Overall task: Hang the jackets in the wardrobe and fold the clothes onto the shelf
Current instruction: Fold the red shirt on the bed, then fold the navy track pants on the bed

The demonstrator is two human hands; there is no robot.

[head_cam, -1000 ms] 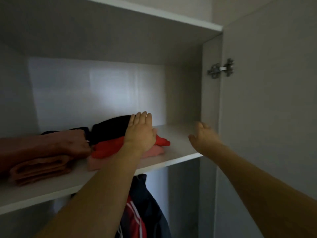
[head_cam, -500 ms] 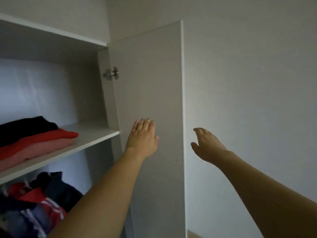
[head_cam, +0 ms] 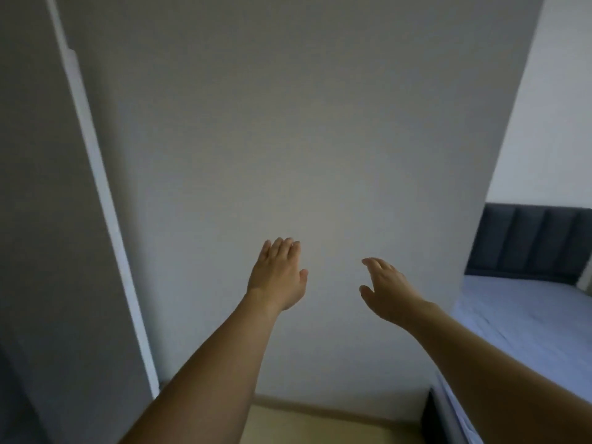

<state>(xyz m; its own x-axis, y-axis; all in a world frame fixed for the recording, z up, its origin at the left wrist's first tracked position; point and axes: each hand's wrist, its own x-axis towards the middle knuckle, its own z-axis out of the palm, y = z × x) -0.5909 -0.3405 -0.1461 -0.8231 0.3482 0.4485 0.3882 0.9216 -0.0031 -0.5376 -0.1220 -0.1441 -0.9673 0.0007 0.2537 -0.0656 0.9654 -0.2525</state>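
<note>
Hands are empty: my left hand (head_cam: 278, 277) and right hand (head_cam: 386, 293) reach out flat, holding nothing. No clothes show. Off past my right hand lies the bed (head_cam: 525, 315); the wardrobe door (head_cam: 57, 251) stands left.

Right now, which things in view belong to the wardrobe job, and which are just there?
Job:
wardrobe door, at the left edge
left hand, open, empty
right hand, open, empty

Just there:
wall
bed
headboard
floor
</note>
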